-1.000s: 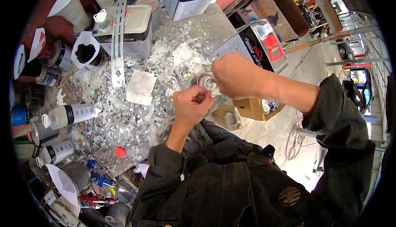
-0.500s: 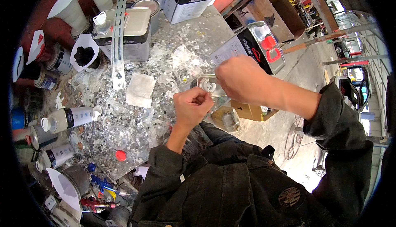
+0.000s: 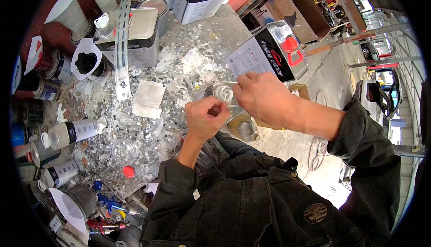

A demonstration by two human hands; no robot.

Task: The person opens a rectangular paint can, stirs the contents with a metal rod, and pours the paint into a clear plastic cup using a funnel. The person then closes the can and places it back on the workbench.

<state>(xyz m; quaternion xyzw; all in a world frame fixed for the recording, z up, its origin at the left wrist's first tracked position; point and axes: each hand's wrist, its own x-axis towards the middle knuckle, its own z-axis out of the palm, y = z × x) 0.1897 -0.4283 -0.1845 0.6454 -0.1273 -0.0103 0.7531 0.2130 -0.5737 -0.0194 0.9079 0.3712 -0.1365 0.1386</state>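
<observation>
Head view: surface point(image 3: 179, 36) crowded, flake-strewn; its right edge drops to open floor point(image 3: 327, 72). White bottles point(image 3: 72, 132) far left. Left hand point(image 3: 205, 119) fisted, fingers pinched shut at small can point(image 3: 223, 92) top. Right hand point(image 3: 265, 98) fingers wrap the can, near the edge. Black-labelled tin point(image 3: 280, 51) behind, red cap.

Black-and-white rectangular tin point(image 3: 274, 54) beyond hands
</observation>
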